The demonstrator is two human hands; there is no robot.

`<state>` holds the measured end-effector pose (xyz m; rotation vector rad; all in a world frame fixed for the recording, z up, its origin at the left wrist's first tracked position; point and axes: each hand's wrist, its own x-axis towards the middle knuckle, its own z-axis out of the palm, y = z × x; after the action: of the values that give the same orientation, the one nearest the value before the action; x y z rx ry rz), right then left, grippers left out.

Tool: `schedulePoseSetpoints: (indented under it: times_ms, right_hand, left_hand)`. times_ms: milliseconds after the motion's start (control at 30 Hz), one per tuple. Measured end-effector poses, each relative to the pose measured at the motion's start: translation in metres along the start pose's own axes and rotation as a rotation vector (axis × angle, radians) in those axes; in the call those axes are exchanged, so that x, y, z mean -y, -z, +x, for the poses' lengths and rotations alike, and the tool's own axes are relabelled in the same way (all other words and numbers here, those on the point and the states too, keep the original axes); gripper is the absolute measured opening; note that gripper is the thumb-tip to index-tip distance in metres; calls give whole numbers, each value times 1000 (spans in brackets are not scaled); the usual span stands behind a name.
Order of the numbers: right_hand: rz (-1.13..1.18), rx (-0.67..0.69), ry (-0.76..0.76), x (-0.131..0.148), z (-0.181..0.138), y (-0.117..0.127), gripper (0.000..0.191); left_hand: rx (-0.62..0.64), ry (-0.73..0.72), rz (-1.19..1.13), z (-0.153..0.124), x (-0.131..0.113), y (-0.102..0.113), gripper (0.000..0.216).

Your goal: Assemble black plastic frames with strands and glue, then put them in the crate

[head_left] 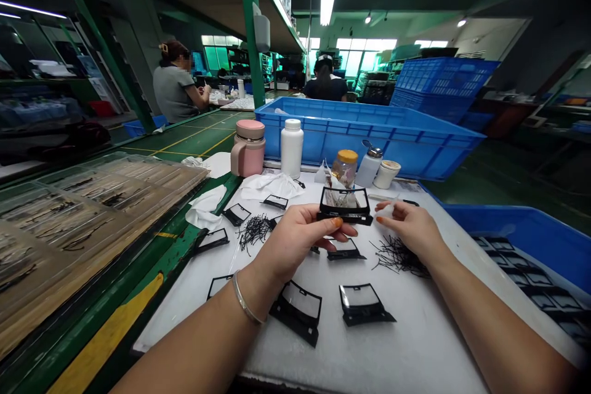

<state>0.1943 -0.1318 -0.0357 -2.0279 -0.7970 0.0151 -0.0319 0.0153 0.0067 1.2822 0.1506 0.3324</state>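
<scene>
Left hand (300,235) grips a black frame (351,218) by its lower edge, raised above the white table (369,357); just beside it, the right hand (412,228) pinches a small whitish item (386,211) near a heap of thin black strands (398,257).

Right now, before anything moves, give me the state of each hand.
Left hand: closed, holding a black frame.
Right hand: closed, pinching a small whitish item; exactly what it is cannot be told.
</scene>
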Motion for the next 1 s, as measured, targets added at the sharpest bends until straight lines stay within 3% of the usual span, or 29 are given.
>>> schedulePoseSetpoints:
  times_ms: [133, 233, 300, 433, 600, 1000]
  right_hand:
    - [107, -131, 41, 5, -5, 10, 51]
    - [140, -336, 105, 21, -16, 20, 42]
    - [110, -389, 138, 37, -23, 23, 33]
    - [-58, -221, 260, 70, -29, 15, 23]
    - [-244, 50, 321, 95, -20, -9, 30]
    - [-186, 9, 275, 88, 1, -33, 13]
  left_hand:
    - [-15, 8, -3, 0, -1, 1, 19]
    - [-19, 0, -10, 0, -1, 1, 19]
    - [-25, -6, -2, 0, -2, 1, 19]
    - [-55, -55, 43, 0, -4, 2, 19]
    - [-79, -109, 87, -1, -5, 4, 20]
    - [-54, 52, -122, 0, -6, 1, 17]
